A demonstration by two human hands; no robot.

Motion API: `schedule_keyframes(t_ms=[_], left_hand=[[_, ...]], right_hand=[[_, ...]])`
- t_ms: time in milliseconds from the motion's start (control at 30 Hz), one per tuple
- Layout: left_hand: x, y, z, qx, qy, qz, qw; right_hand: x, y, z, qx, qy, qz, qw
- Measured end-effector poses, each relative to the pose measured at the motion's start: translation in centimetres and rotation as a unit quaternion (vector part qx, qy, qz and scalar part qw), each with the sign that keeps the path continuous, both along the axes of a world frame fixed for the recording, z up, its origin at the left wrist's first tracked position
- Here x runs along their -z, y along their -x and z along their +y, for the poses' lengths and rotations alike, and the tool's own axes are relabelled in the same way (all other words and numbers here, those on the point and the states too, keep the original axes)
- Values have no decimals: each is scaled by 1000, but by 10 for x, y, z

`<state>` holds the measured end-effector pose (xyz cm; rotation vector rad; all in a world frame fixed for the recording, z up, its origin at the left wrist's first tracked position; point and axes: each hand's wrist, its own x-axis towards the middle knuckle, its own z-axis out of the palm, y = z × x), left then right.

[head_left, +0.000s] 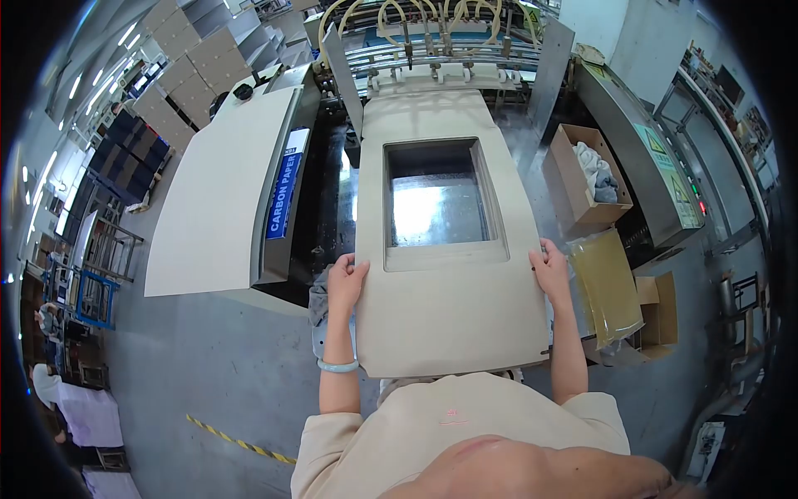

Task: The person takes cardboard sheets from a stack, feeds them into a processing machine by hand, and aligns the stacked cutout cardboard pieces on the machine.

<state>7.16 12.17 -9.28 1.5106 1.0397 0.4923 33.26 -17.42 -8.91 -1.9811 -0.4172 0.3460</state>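
Note:
A long beige sheet (453,320) with a rectangular cut-out lies in front of me, its far end at the machine's rollers. Through the cut-out shows a shiny dark metal surface (432,208). My left hand (345,283) is at the sheet's left edge, thumb towards the board and fingers curled. Opposite it, my right hand (550,270) holds the right edge, a little nearer the cut-out's lower corner. Both hands look closed on the edges; the undersides of the fingers are hidden. Whether this is one sheet or a stack I cannot tell.
A machine (440,62) with rods and yellow hoses stands ahead. Left is a pale sheet (220,191) on a side table, beside a blue carbon paper box (288,183). Right are a carton of rags (590,175), a wrapped yellowish pack (607,287) and a guard rail (648,141).

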Motion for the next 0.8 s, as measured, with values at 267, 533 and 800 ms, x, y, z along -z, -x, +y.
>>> schedule_keyframes(t_ms=[267, 533, 800], left_hand=[[-4, 3, -4, -30, 16, -57, 998], [-5, 14, 0, -3, 112, -100, 989], [-8, 5, 6, -15, 31, -32, 999]], right_hand=[[-6, 0, 5, 11, 23, 4, 1000], [-9, -5, 4, -11, 49, -26, 998], [-3, -23, 15, -55, 106, -77, 990]])
